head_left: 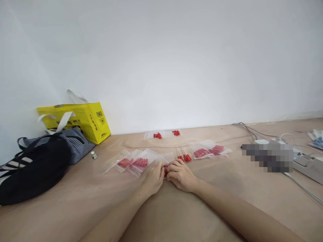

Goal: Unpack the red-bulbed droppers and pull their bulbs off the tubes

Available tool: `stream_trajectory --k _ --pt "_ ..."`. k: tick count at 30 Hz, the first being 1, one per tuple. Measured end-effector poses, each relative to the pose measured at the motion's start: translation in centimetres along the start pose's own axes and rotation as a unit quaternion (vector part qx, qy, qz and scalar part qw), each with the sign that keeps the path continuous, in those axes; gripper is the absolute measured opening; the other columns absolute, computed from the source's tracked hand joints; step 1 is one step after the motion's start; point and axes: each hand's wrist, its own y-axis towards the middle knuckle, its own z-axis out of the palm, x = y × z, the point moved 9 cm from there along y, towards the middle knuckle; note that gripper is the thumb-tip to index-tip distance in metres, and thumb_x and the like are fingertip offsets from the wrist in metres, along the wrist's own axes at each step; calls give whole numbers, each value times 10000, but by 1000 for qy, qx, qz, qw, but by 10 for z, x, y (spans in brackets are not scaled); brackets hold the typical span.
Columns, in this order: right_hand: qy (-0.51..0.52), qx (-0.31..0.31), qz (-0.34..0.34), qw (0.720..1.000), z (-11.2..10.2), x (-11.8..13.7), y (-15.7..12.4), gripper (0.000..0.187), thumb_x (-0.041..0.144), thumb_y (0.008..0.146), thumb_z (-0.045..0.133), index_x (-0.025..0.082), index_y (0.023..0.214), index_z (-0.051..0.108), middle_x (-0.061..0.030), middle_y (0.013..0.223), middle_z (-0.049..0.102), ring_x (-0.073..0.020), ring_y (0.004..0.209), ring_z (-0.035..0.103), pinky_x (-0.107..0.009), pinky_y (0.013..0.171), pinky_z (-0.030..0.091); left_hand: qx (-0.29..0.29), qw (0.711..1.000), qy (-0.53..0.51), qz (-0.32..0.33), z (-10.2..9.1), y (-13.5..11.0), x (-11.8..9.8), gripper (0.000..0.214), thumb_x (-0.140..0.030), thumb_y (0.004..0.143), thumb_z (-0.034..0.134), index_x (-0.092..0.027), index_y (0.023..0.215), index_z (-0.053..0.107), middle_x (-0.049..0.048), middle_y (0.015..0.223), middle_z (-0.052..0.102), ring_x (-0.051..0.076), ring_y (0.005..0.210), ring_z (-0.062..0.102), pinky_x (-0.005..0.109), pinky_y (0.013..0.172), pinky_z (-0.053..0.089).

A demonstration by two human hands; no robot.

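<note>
Both hands meet low in the centre, fingers bent around the near end of a clear zip bag (166,171) with red pieces inside. My left hand (152,179) pinches its left side, and my right hand (182,175) grips the right; the fingers cover most of it. Just left lie clear bags (140,162) of thin white sticks with red ends, overlapping each other. Beyond my right hand are several loose red-ended sticks (187,157). More filled bags (203,152) rest to their right. Farther back, a flat clear bag (165,134) has two clusters of short red pieces at it.
On the left stand a yellow carrier bag (101,126), a striped bag (79,144) and a black bag (47,168), near a small bottle (94,155). A power strip (309,166) with cables sits at right, beside a pixelated patch. A white wall (176,67) bounds the wooden table (83,205).
</note>
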Motion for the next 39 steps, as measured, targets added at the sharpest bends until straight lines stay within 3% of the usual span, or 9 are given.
stream_trajectory --k 6,11,17,20,23,30,33,36,39 --pt "-19 -4 47 999 -14 -11 -9 121 281 793 502 207 855 574 -14 785 627 -174 895 463 -383 872 235 1 1000 -16 11 -7 -8 -1 218 -282 873 290 -178 950 465 49 907 582 173 865 534 312 754 412" --pt "-66 6 87 994 -15 -18 -19 145 260 809 483 226 762 616 -19 726 628 -174 818 456 -400 832 220 6 998 21 61 -10 -22 -12 255 -355 841 374 -195 988 508 55 980 589 213 937 498 376 846 353" --pt "-47 12 146 988 -18 -30 -30 112 306 792 526 262 835 620 5 725 639 -166 820 478 -396 854 188 38 995 -16 91 -7 -25 -20 220 -280 850 361 -208 894 564 31 855 620 168 824 543 317 777 406" --pt "-21 26 183 982 -18 -39 -34 304 381 741 581 280 1027 560 -10 815 648 -182 858 488 -410 865 193 27 995 3 98 -10 -23 -16 226 -268 805 446 -234 996 560 41 1012 588 202 986 505 351 853 395" --pt "-5 50 197 979 -17 -44 -35 479 451 706 595 283 1142 493 -35 884 640 -195 885 491 -419 867 206 30 997 16 75 -8 -23 -3 386 -286 779 484 -276 1164 467 43 1235 463 228 1117 432 385 913 374" --pt "60 55 207 975 -13 -37 -30 446 493 680 600 308 1081 536 -28 956 629 -202 913 488 -426 886 197 13 999 -17 49 -9 -27 5 295 -299 805 452 -227 1083 523 48 1040 587 187 951 530 333 835 427" --pt "55 47 232 970 -13 -32 -27 361 503 685 585 314 992 570 0 888 636 -186 868 499 -424 881 191 -4 999 -26 39 -14 -31 7 261 -312 786 482 -213 1015 558 53 972 606 191 901 538 329 799 439" --pt "25 58 248 967 -11 -28 -22 339 533 653 596 251 840 592 8 758 628 -175 791 499 -408 846 204 -7 999 -38 24 -18 -37 11 260 -325 782 488 -219 1008 559 46 951 611 189 901 541 322 798 443" --pt "5 69 239 969 -8 -23 -17 377 525 641 612 223 862 569 -7 773 622 -174 778 484 -362 765 231 -1 999 -45 1 -19 -41 17 278 -322 784 483 -221 1035 548 46 969 614 191 917 546 327 814 445"
